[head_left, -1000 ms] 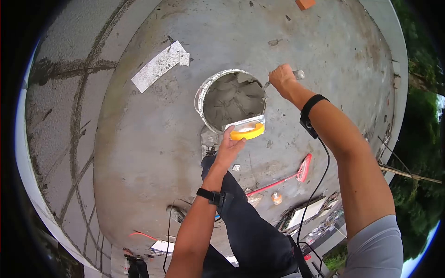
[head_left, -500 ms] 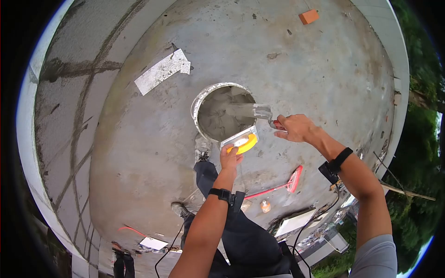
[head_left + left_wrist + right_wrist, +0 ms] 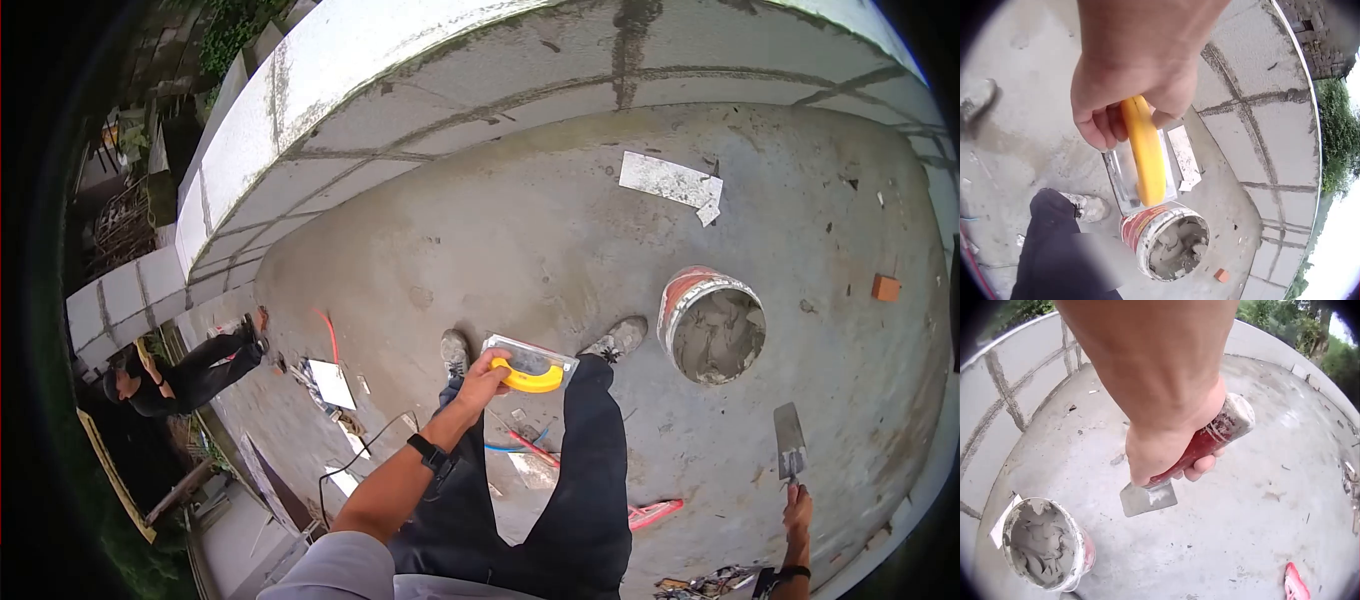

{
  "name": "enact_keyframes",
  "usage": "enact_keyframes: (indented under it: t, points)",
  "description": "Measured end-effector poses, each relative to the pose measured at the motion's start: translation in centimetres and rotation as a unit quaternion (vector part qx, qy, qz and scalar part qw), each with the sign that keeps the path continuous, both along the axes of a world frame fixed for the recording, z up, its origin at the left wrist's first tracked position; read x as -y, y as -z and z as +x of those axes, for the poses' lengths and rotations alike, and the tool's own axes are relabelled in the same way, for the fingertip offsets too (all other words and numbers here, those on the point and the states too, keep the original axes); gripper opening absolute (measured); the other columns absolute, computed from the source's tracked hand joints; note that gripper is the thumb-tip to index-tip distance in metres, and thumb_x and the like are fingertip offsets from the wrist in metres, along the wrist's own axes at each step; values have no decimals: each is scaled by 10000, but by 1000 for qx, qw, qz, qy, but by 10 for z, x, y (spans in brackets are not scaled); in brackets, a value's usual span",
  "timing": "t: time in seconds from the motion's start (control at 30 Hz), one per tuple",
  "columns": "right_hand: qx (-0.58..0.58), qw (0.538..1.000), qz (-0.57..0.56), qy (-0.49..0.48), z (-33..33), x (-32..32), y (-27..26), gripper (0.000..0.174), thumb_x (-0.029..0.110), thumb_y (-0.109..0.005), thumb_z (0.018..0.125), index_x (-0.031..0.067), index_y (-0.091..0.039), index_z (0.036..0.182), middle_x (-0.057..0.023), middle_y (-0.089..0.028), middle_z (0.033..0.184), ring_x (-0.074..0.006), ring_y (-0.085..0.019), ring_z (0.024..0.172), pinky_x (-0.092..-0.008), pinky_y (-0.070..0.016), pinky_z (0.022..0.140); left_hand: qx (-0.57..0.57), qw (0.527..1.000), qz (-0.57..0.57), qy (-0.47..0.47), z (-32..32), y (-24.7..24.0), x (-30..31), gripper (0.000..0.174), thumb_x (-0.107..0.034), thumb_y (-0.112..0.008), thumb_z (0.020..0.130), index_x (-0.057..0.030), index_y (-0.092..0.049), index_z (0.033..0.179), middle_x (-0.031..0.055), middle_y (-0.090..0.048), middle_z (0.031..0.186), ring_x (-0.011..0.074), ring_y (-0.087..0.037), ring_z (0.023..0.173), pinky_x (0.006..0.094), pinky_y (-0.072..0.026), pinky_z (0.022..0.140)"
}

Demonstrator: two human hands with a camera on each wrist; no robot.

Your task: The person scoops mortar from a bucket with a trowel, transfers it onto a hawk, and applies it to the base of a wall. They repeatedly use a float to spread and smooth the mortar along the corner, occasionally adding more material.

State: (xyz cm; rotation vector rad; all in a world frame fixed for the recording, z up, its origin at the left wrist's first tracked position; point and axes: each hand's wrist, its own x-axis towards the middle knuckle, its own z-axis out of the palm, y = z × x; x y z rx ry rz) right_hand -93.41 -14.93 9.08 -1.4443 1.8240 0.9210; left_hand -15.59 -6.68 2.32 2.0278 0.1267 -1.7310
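Float (image 3: pixel 535 383) is gripped by its handle in the L hand (image 3: pixel 478 387), trowel (image 3: pixel 788 432) in the R hand (image 3: pixel 798 512), mortar bucket (image 3: pixel 680 292) on the floor (image 3: pixel 540 225). Imo both grips are best kept firm, float held level w/ no wobble.

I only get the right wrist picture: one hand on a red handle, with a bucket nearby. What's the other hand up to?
Observer: The left hand grips a yellow handle fixed to a flat plate.
Visitor: Neat! Is anyone else around, or anything on the floor that I'm missing?
Observer: Yes, another person in dark clothes shows at the head view's left side, and an orange block lies on the floor, right of the bucket in that view.
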Motion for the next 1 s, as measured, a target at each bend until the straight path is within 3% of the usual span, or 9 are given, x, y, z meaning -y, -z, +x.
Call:
enact_keyframes:
  t: [0.13, 0.2, 0.27, 0.37, 0.57, 0.63, 0.67, 0.77, 1.0]
  points:
    - [93, 993, -41, -64, 207, 67, -87, 310, 281, -509, 969, 62, -488, 1187, -265, -656, 895, -506, -612, 877, -535, -479, 719, 2, 998, -62, 32, 35, 14, -46, 272, -91, -575, 910, -147, -571, 1176, 5, -566, 965, 123, -603, 889, 283, -516, 785]
    - [201, 976, -23, -80, 315, 93, -78, 467, 196, -569, 900, 92, -404, 1324, -253, -660, 920, -496, -619, 886, -524, -484, 732, 84, 966, -130, 208, 48, 31, -60, 275, -88, -588, 893, -122, -580, 1166, 15, -569, 900, 129, -599, 844, 286, -502, 754]
    - [251, 967, 42, -33, 429, 108, -49, 571, 211, -609, 889, 140, -364, 1400, -268, -662, 942, -510, -616, 886, -534, -470, 742, 84, 962, -139, 221, 60, 39, -63, 297, -125, -613, 876, -117, -584, 1171, 51, -596, 868, 155, -613, 816, 313, -495, 731]
    - [211, 918, -53, -331, 596, 125, 18, 575, 246, -623, 903, 173, -377, 1418, -218, -681, 938, -439, -656, 795, -520, -512, 713, 61, 949, -146, 272, 88, 58, -69, 321, -173, -634, 865, -133, -584, 1180, 79, -624, 883, 184, -632, 809, 331, -498, 730]
    - [176, 851, -99, -485, 856, 146, 196, 570, 171, -551, 924, 193, -370, 1464, -194, -687, 970, -373, -697, 772, -456, -565, 680, -20, 944, -160, 289, 143, 107, -120, 347, -204, -647, 867, -156, -580, 1204, 102, -643, 874, 213, -638, 795, 333, -499, 728]
    - [148, 844, -96, -506, 919, 144, 234, 578, 129, -535, 924, 194, -366, 1473, -188, -689, 1008, -352, -707, 825, -447, -574, 701, -110, 968, -182, 136, 153, 128, -141, 347, -198, -649, 873, -166, -576, 1212, 112, -631, 828, 221, -626, 744, 327, -497, 703]
    - [127, 843, -93, -515, 943, 145, 248, 584, 108, -529, 924, 193, -366, 1478, -184, -689, 1029, -338, -710, 856, -442, -578, 711, -118, 966, -188, 132, 167, 128, -131, 347, -198, -649, 873, -166, -576, 1212, 112, -631, 828, 221, -626, 744, 327, -497, 703]
    - [104, 847, -113, -509, 991, 150, 297, 601, 148, -529, 938, 228, -337, 1502, -187, -676, 1064, -366, -698, 869, -454, -568, 732, -48, 944, -251, 208, 207, 101, -95, 331, -196, -653, 870, -170, -579, 1191, 110, -604, 782, 221, -611, 684, 339, -489, 654]
    - [40, 850, -98, -516, 1029, 142, 320, 615, 76, -510, 923, 187, -341, 1504, -186, -683, 1088, -356, -703, 902, -441, -565, 758, -5, 927, -278, 253, 246, 102, -91, 370, -212, -669, 839, -165, -561, 1189, 130, -640, 838, 309, -650, 753, 396, -510, 697]
